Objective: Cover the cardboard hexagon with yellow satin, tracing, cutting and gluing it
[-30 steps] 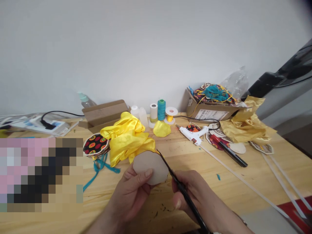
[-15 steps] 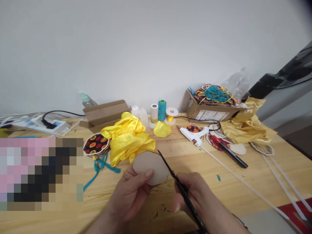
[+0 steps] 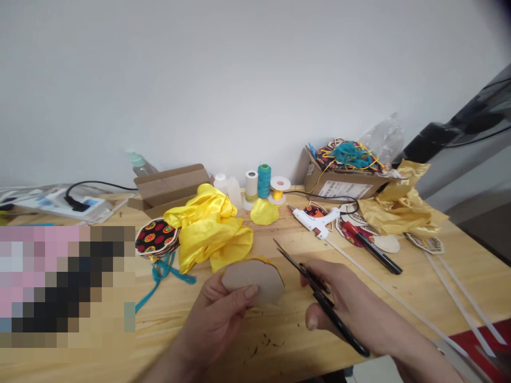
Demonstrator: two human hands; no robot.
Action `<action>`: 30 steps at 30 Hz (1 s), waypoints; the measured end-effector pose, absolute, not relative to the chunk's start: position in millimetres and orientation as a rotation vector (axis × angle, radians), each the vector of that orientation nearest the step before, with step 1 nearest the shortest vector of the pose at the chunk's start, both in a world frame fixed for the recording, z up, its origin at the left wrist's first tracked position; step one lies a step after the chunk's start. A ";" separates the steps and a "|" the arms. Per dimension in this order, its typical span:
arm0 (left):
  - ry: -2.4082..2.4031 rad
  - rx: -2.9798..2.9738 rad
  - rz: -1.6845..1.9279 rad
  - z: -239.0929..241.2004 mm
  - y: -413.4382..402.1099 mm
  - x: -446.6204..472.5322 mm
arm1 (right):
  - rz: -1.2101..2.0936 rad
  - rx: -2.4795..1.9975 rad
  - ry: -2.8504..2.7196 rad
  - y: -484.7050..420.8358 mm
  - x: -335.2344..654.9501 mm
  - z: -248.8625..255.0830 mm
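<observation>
A grey rounded piece of cardboard (image 3: pixel 255 279), with a thin yellow and dark rim along its top edge, is pinched between the thumb and fingers of my left hand (image 3: pixel 223 308). My right hand (image 3: pixel 339 298) grips black-handled scissors (image 3: pixel 325 303). Their blades point up and left, apart from the cardboard, and look slightly parted. Beyond the cardboard lies crumpled yellow satin cloth (image 3: pixel 215 234). Small dark scraps (image 3: pixel 261 346) are scattered on the wooden table below my hands.
A white glue gun (image 3: pixel 317 219) and a black marker (image 3: pixel 377 251) lie to the right. Thread spools (image 3: pixel 264 182) stand by the wall, near a yellow cloth piece (image 3: pixel 264 211). Patterned shapes (image 3: pixel 156 238) with a teal ribbon sit left. A full cardboard box (image 3: pixel 343 183) stands back right.
The scissors have moved right, away from the cardboard's edge, and tilted with my right hand. My left hand has tipped the cardboard and shifted it slightly right and down.
</observation>
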State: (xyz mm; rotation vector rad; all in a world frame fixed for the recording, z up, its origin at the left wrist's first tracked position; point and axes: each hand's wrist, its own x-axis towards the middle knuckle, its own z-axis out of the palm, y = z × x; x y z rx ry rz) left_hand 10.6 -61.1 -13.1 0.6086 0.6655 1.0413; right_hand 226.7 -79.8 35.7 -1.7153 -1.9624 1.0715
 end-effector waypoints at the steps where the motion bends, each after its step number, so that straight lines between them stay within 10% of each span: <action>1: 0.664 0.618 1.038 -14.1 -61.8 10.5 | 1.068 -1.720 -1.982 -78.5 228.7 37.2; 30: 0.759 0.673 0.911 -21.6 -65.6 6.6 | 1.329 -1.647 -2.202 -69.3 240.1 54.9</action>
